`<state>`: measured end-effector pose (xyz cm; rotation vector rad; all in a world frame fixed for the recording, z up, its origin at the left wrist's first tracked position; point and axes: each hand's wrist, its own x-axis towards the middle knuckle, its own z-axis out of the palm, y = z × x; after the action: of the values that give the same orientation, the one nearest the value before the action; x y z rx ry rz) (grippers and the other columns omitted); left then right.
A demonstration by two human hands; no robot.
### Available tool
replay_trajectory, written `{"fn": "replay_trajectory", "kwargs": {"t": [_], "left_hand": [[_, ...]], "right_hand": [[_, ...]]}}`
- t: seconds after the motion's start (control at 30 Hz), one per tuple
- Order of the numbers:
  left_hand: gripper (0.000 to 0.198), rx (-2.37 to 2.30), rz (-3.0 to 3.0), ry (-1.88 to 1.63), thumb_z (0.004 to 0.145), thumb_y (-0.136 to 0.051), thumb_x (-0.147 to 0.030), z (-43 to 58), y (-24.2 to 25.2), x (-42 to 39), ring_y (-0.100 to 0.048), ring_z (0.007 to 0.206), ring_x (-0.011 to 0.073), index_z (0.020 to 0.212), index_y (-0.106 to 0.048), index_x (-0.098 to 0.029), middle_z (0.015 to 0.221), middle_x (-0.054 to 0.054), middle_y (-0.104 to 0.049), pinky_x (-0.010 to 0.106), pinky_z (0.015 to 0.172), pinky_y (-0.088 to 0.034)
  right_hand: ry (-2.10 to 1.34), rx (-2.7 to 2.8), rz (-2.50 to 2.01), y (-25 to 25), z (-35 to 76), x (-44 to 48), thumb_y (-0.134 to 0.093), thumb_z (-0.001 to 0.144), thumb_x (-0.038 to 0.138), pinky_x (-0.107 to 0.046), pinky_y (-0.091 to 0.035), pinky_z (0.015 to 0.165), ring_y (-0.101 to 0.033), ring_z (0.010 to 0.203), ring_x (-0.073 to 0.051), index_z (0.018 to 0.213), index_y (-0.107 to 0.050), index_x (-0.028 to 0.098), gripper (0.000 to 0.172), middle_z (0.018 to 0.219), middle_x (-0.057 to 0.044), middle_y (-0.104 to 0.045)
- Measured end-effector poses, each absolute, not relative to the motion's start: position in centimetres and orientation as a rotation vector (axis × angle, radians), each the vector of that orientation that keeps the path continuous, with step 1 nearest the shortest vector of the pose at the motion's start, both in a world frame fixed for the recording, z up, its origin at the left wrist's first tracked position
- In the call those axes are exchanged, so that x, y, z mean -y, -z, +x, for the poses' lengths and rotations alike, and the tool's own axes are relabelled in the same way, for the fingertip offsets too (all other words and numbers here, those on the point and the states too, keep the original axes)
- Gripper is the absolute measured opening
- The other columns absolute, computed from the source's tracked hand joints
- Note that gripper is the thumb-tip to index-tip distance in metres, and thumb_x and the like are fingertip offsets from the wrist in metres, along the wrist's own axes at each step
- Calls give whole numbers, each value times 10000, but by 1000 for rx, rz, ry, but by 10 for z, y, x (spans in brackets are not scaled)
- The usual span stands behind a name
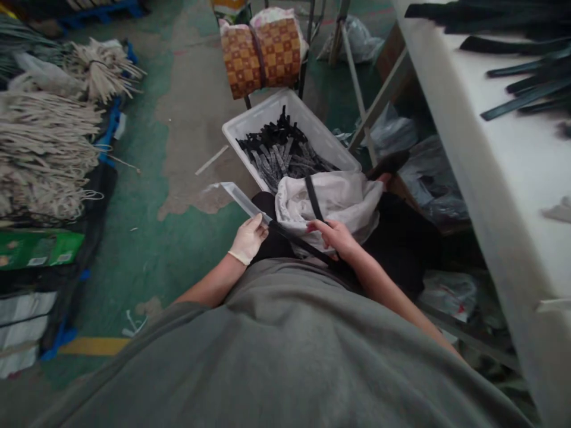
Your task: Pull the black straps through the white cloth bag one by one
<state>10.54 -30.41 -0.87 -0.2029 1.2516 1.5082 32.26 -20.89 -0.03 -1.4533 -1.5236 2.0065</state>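
Note:
My left hand (248, 239), in a pale glove, is closed on a clear plastic sleeve (241, 199) at the point where a black strap (294, 238) comes out of it. The strap runs right across my lap and passes under my bare right hand (336, 239). That hand's fingers are curled, with the index stretched left, and a second black strap (313, 199) meets them. This second strap lies over a white cloth bag (343, 193) on my lap. Just beyond the bag, a white bin (312, 113) holds many black and grey strips (281, 151).
A white-topped table (482, 178) on my right carries black strips (530, 77). Bundles of cream cords (44, 148) lie on a blue pallet at left. Behind the bin stands a seat with a checkered cushion roll (281, 53). Plastic bags (432, 172) sit under the table.

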Motion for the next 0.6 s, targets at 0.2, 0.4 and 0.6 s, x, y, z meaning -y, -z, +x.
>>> {"fn": "replay_trajectory", "kwargs": {"t": [0.2,0.4,0.6], "left_hand": [[309,-1204,-224,-1585,611,-868,-287,106,7,302,-593,611,87,777,-640,-160,727,0,-678,208,588,-450],[351,-1162,-262,-1537,569,-892,-310,121,8,307,-609,634,101,766,-650,-150,714,10,-673,212,589,-441],[407,-948,-173,-1313,616,-872,-368,152,3,299,-663,782,166,882,-682,-127,876,75,-698,274,739,-502]], "right_hand": [[-2281,1999,-1154,-19,316,212,-613,777,509,-226,-347,405,-479,451,-98,792,-688,159,358,717,-32,-696],[-1806,2131,-1334,-29,313,218,-553,811,505,-243,-323,444,-436,444,-111,690,-628,165,368,519,2,-572],[-1576,2308,-1281,-37,293,209,-521,807,497,-253,-322,462,-436,463,-123,642,-618,173,377,523,-6,-576]]}}
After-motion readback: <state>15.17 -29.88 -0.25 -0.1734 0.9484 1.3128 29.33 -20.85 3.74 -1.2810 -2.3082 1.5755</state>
